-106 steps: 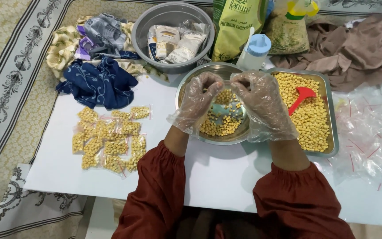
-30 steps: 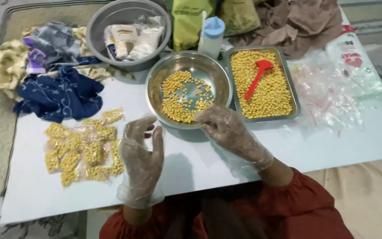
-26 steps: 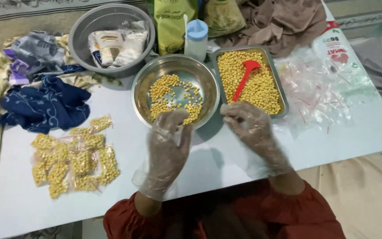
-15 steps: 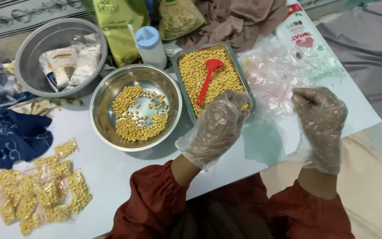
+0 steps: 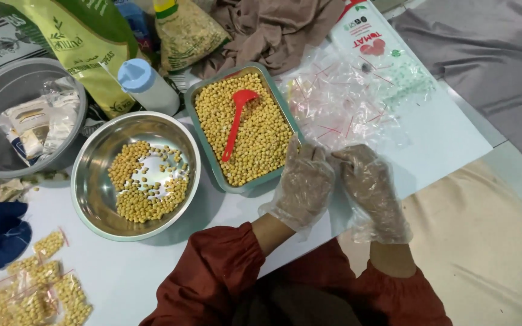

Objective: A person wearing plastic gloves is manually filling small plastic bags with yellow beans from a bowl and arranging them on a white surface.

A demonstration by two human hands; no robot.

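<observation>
Clear plastic bags (image 5: 345,111) lie in a loose heap just right of the rectangular tray (image 5: 203,124) of yellow beans, where a red scoop (image 5: 235,121) rests. Both gloved hands meet at the heap's near edge: the left hand (image 5: 303,184) and right hand (image 5: 373,190) have their fingertips drawn together, seemingly pinching one bag. Left of the tray sits a steel bowl (image 5: 92,181) of beans.

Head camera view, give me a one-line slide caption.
Gloved left hand and right hand meet over empty clear bags, beside a tray of yellow beans.
</observation>
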